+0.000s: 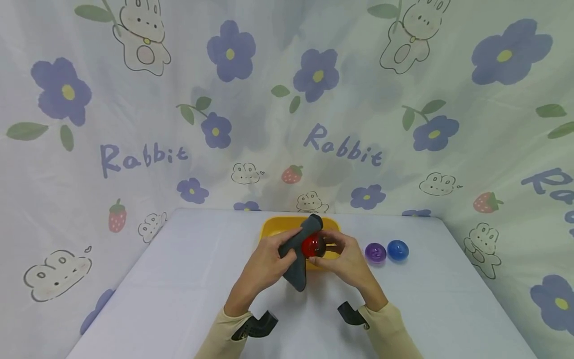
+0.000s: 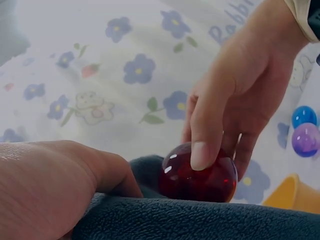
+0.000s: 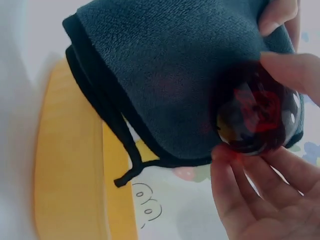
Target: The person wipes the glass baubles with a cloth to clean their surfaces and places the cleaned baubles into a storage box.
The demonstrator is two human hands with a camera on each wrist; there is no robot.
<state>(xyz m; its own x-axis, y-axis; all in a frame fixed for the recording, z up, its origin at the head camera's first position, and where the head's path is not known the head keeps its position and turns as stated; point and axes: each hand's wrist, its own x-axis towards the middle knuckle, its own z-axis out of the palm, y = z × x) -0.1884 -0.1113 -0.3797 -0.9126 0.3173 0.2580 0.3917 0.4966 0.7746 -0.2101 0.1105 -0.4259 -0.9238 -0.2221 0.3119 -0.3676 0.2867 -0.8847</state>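
My left hand (image 1: 269, 258) grips a dark grey-blue cloth (image 1: 296, 275), its thumb over the fabric and one end hanging below. A clear red ball (image 1: 311, 245) sits against the cloth, between thumb and fingers of my right hand (image 1: 350, 259). The right wrist view shows the ball (image 3: 255, 112) in front of the plush cloth (image 3: 160, 75), which has a dark edging and a small loop at a corner. From the left wrist view, the right thumb presses on top of the ball (image 2: 197, 177), whose lower part hides behind the cloth fold (image 2: 200, 220).
Behind and below the hands stands a yellow tub (image 1: 270, 227), partly covered by them. A purple ball (image 1: 375, 253) and a blue ball (image 1: 397, 250) lie side by side to its right on the white table (image 1: 193, 269). A printed curtain (image 1: 269, 109) hangs along the back and sides.
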